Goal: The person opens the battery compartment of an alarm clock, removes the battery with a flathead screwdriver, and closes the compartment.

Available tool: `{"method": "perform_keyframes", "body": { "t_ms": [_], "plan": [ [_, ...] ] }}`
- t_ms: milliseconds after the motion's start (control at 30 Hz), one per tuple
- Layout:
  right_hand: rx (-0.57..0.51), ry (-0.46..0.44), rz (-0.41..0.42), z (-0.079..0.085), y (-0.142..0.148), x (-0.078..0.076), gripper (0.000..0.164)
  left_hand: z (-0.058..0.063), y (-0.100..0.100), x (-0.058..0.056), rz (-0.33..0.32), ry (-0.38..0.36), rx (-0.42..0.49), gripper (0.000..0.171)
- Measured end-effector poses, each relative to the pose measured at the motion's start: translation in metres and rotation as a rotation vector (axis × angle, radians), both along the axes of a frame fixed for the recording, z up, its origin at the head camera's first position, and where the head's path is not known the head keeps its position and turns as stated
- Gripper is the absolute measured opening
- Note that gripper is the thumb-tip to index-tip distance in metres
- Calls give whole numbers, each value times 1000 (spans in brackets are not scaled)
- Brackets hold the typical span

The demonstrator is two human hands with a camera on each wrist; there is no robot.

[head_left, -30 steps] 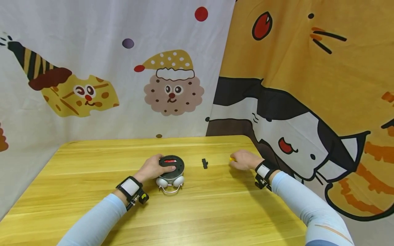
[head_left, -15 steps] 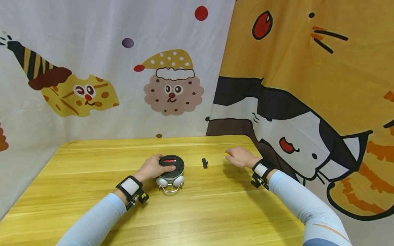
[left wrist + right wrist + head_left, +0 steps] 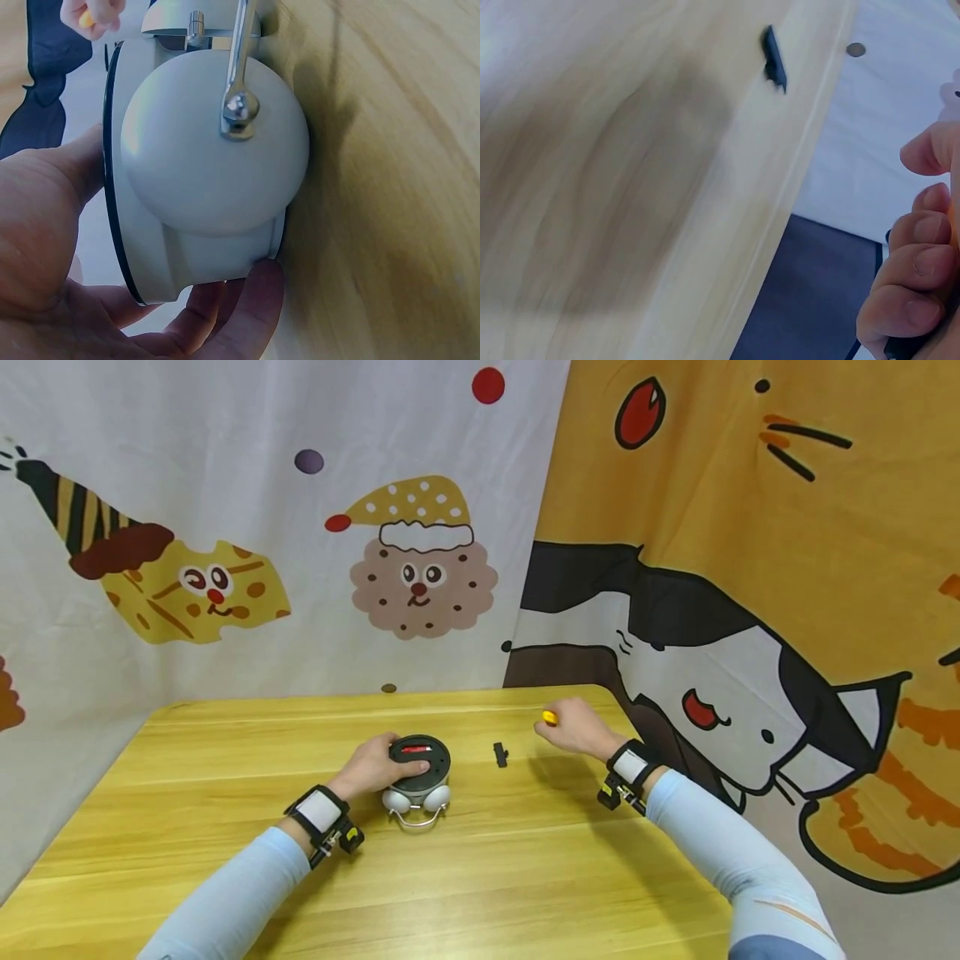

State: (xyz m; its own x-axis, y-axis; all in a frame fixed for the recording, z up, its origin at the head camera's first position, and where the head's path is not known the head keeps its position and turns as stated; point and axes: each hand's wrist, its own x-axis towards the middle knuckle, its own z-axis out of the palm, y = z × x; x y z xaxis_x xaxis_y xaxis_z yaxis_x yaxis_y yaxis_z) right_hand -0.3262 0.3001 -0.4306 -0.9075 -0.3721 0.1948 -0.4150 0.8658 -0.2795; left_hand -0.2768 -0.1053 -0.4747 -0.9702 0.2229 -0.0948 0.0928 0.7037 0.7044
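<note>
A white twin-bell alarm clock (image 3: 408, 793) lies face down on the table, bells towards me. My left hand (image 3: 367, 770) grips it, thumb across the black back and fingers round the side, as the left wrist view shows. In the back's uncovered battery slot sits a red battery (image 3: 416, 749). My right hand (image 3: 576, 727) is raised over the table to the right, fingers curled round a small yellow-orange thing (image 3: 550, 717) with a black end (image 3: 911, 345). Its middle is hidden in the fist, and I cannot tell what it is. Between the hands lies a black battery cover (image 3: 501, 755).
The wooden table (image 3: 480, 877) has its far edge just beyond the clock and cover. A printed cloth (image 3: 262, 660) with cartoon figures hangs behind it and along the right side.
My right hand has lifted and moved left with the yellow-orange thing, more of whose end now shows. The left hand, clock and cover stay put.
</note>
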Motion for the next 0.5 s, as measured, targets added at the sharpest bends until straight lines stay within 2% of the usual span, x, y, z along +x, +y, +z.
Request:
{"method": "perform_keyframes", "body": {
  "t_ms": [500],
  "plan": [
    [-119,47,-26,7,-24,-2,55,0,-1,-1,0,3,-10,97]
  ]
}}
